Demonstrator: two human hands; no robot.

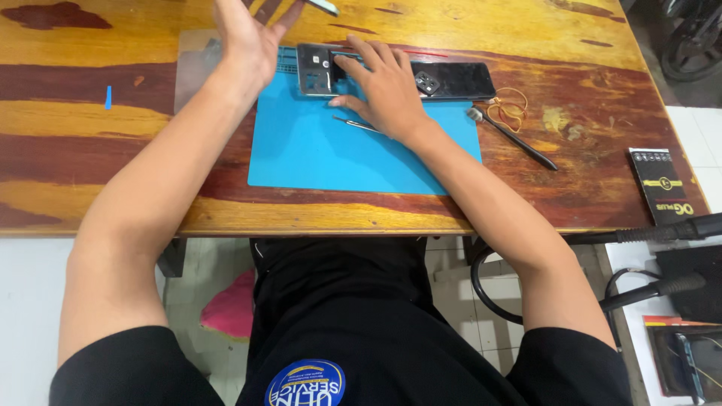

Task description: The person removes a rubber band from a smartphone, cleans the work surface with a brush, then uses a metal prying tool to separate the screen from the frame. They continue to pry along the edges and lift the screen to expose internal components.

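Filled the upper frame: wooden table [90, 150]. At upper centre on it lay a blue mat [316, 154]. Pressed flat, fingers spread, on an opened phone [314, 69] at the mat's top edge: right hand [383, 86]. Just right, touching, lay a black phone [455, 80]. Lifted at top centre, open-palmed, left hand [248, 37], fingertips at a thin panel [322, 7]; clamp unclear. Under the right hand lay tweezers [353, 124].

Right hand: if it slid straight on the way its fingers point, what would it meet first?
The right hand points up-left over the opened phone; past that, probably the left hand, though the left hand's height is unclear.
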